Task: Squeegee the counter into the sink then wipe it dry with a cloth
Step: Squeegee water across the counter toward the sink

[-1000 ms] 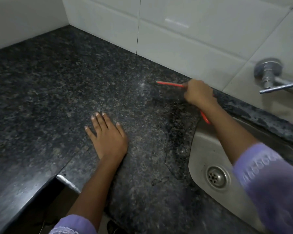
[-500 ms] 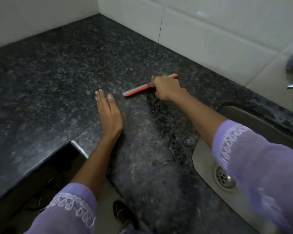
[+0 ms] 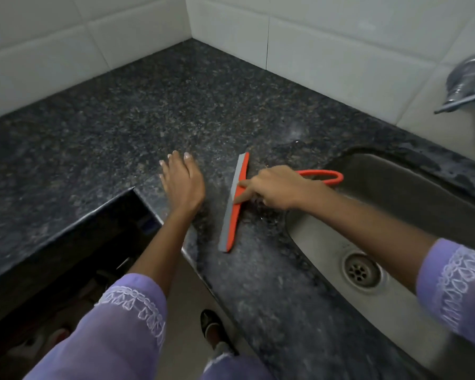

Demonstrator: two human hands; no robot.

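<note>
An orange squeegee (image 3: pixel 235 204) with a grey rubber blade lies blade-down on the dark speckled granite counter (image 3: pixel 107 127), its loop handle reaching over the sink's left rim. My right hand (image 3: pixel 277 189) grips the handle just behind the blade, index finger stretched onto the blade bar. My left hand (image 3: pixel 183 182) rests flat on the counter to the left of the blade, fingers together, holding nothing. The steel sink (image 3: pixel 412 215) with its round drain (image 3: pixel 361 270) sits to the right. Water glistens on the counter between blade and sink. No cloth is in view.
White wall tiles (image 3: pixel 313 50) back the counter and form a corner at the far middle. A metal tap (image 3: pixel 469 83) sticks out at the upper right. The counter's front edge (image 3: pixel 148 207) steps inward near my left hand, with a dark opening below. My foot (image 3: pixel 214 330) shows on the floor.
My right hand has pulled the squeegee nearer and rightward towards the sink, turning the blade nearly front-to-back. My left hand stays flat on the counter. The view has shifted left.
</note>
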